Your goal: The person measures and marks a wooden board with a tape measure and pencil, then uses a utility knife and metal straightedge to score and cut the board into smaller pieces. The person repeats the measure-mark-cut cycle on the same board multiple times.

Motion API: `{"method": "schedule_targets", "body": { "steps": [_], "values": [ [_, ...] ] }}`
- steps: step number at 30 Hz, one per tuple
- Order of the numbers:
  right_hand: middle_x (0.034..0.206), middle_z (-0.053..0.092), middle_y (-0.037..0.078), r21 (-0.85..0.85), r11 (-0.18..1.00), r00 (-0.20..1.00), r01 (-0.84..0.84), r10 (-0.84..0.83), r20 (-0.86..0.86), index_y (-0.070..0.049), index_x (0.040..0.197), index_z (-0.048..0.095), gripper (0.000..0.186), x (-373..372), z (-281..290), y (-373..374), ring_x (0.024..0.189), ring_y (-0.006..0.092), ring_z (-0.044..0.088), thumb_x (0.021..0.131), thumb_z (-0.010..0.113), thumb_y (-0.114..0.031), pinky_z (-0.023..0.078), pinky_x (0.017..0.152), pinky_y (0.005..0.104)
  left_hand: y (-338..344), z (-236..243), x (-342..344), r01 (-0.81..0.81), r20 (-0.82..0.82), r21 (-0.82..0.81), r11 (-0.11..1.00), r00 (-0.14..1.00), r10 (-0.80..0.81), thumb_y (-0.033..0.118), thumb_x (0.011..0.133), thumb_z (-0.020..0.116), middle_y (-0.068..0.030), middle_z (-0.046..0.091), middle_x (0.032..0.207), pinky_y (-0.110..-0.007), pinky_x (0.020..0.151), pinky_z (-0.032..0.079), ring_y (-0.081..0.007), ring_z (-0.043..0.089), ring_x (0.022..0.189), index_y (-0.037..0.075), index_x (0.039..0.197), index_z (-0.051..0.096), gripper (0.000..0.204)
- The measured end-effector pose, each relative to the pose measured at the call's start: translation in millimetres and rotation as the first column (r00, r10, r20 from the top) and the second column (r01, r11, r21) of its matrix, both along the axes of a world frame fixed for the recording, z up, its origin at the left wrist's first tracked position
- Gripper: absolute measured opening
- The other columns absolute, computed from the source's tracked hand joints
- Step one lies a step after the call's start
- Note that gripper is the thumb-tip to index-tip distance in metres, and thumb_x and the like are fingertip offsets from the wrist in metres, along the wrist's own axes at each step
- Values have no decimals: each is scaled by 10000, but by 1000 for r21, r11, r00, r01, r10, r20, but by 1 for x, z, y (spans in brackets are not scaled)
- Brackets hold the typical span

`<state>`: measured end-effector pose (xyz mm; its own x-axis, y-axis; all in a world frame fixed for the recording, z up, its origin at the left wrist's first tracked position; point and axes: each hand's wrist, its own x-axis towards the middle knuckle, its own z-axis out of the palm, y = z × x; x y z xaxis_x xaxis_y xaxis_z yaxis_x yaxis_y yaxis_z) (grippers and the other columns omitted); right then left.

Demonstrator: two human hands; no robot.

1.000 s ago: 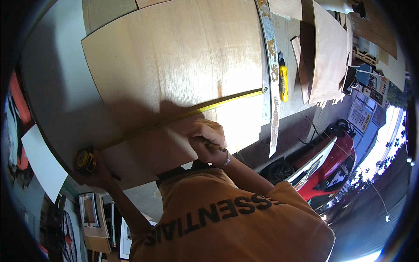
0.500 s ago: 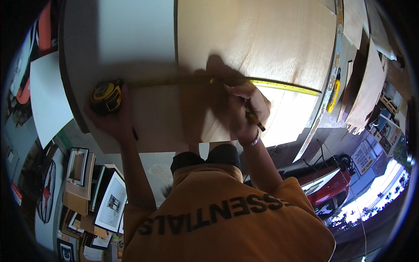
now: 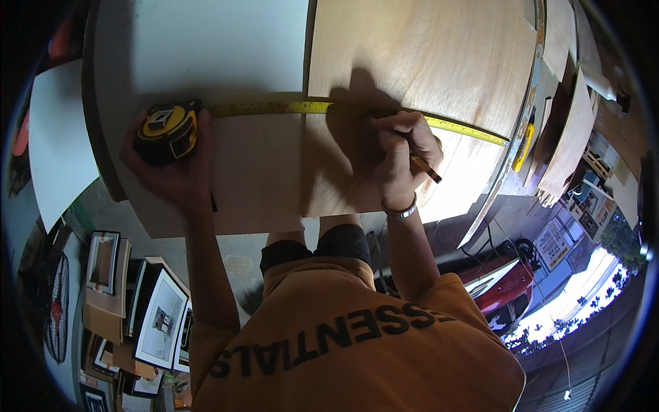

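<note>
The left hand [image 3: 180,172] grips the tape case [image 3: 167,130] at the table's near edge. The right hand [image 3: 398,154], fist bent down, pinches a pencil [image 3: 425,167] against the plywood [image 3: 419,69]. Its tip stays hidden beside the tape blade [image 3: 295,107].

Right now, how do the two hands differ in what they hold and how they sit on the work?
The left hand grips the yellow and black tape measure case over the white board; the right hand holds a pencil, fingers curled. The left hand sits at the case end of the yellow tape blade; the right hand rests on the plywood sheet, farther along. Both touch the blade's line.
</note>
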<state>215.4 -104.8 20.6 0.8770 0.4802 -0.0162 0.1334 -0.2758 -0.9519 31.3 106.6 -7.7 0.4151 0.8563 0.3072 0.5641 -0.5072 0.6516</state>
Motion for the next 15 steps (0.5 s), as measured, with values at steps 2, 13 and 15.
{"method": "schedule_targets", "body": {
  "steps": [2,13,15],
  "values": [
    [690,610,78,0,1000,1000,14,-14,-5,46,791,658,96,0,1,-1,610,121,557,779,564,39,435,583,250,0,1,1,7,-3,6,1000,1000,-7,160,717,952,-136,578,1254,-381,1024,579,-244,625,1158,34,1306,517,743],
    [682,613,101,9,998,997,-63,62,49,46,773,653,90,5,-6,-1,586,165,553,781,564,30,432,575,277,0,1,4,19,16,-12,1000,1000,-18,163,731,941,-143,566,1251,-381,1019,583,-248,624,1158,29,1316,501,744],
    [679,612,102,10,998,998,-60,60,38,45,769,649,84,4,-7,-2,585,168,553,781,567,29,431,574,281,0,2,3,16,10,-19,1000,1000,-16,161,732,940,-144,563,1253,-383,1022,583,-248,620,1163,28,1318,497,746]
  ]
}}
